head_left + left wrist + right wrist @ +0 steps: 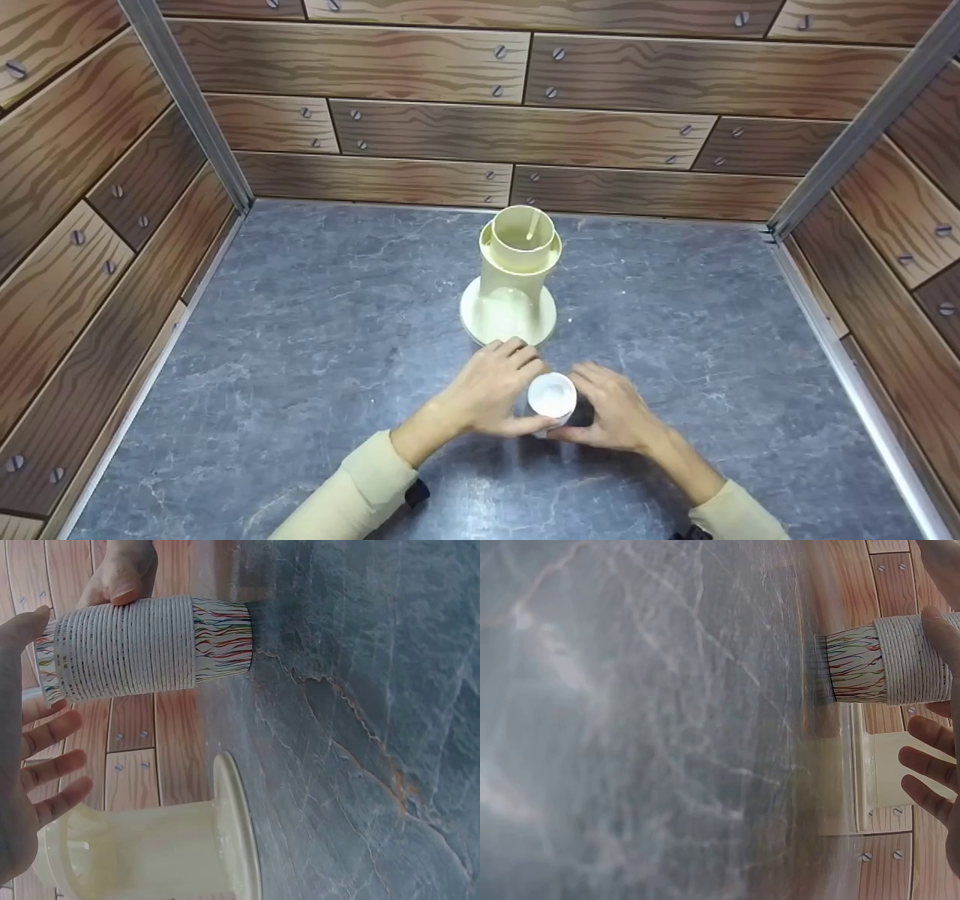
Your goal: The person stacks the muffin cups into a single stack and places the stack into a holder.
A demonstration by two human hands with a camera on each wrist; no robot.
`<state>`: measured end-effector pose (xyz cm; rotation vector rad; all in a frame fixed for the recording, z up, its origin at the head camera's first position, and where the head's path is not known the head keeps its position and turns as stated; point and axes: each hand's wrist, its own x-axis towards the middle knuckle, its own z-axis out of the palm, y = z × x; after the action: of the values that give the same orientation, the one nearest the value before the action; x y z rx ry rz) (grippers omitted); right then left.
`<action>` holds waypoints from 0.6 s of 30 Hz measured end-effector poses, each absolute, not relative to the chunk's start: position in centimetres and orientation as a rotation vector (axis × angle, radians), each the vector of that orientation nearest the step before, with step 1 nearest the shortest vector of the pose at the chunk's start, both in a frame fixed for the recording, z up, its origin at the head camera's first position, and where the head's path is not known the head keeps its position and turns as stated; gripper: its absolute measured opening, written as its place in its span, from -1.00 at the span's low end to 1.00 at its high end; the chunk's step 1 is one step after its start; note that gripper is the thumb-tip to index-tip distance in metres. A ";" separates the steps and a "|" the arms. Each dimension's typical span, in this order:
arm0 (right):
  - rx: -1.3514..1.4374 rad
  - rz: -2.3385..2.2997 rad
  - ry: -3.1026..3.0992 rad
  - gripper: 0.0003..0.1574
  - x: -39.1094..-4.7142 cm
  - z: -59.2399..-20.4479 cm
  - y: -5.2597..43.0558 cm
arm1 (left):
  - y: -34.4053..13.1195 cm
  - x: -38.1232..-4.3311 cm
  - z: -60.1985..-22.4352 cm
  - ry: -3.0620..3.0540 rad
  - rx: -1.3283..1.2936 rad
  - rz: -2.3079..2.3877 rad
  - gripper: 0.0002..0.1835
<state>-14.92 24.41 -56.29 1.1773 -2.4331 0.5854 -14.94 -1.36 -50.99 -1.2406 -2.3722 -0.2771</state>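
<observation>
A tall stack of nested paper cups stands upright on the table. White rims are ringed along most of its height, and coloured wavy lines mark the lowest cup. At the top, one paper cup sits a little raised out of the stack, its white inside facing up. My left hand pinches this top cup between thumb and forefinger, the other fingers spread. My right hand holds the stack lower down, its thumb on the near side.
Just beyond my hands stands a cream plastic tube-shaped stand on a round base, with an open double-walled top. Wood-patterned walls with metal corner strips enclose the dark marbled table at the back and both sides.
</observation>
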 end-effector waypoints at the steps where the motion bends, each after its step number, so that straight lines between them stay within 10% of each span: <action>1: 1.175 0.586 -2.438 -0.14 -14.9 -56.3 24.4 | -1.3 -15.0 -51.1 -2.372 -1.240 -0.276 -0.35; 18: 1.186 0.603 -2.405 -0.17 -14.9 -56.3 24.3 | -1.1 -15.0 -51.8 -2.364 -1.240 -0.279 -0.33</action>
<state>-14.88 24.32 -56.31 1.1864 -2.4047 0.6028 -15.02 -1.06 -51.77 -1.2405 -2.3636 -0.2789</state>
